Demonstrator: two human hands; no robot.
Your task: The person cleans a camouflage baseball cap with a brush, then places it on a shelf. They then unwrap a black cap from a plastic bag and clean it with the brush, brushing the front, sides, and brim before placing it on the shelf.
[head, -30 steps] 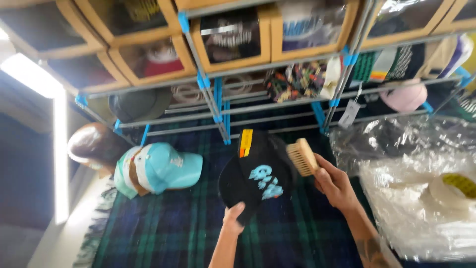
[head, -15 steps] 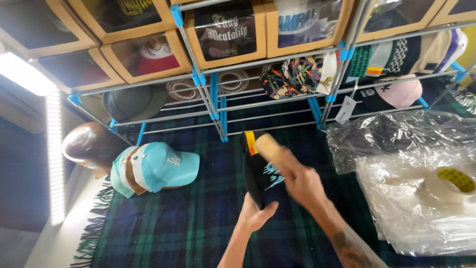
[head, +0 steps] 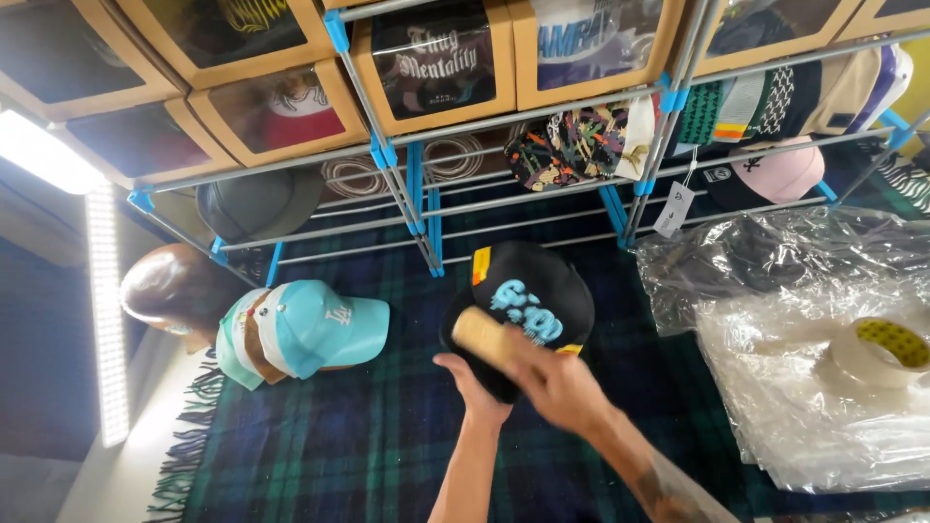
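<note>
My left hand [head: 472,384] grips the lower edge of a black cap [head: 542,281] with a light blue emblem, holding it up over the plaid blanket [head: 320,446]. My right hand [head: 560,385] is closed on a wooden brush [head: 481,336], which lies against the cap's front, blurred by motion. The cap's crown faces me. A stack of light blue caps [head: 305,329] lies to the left on the blanket.
A metal rack with blue joints [head: 418,194] stands behind, carrying cardboard boxes with windows [head: 441,58] and several caps. Crumpled clear plastic bags [head: 804,358] lie at the right with a roll of tape [head: 880,351] on them. A brown rounded object [head: 160,291] sits far left.
The brush has moved from the cap's upper right down onto its front. The cap has turned its emblem back toward me, and the view has shifted.
</note>
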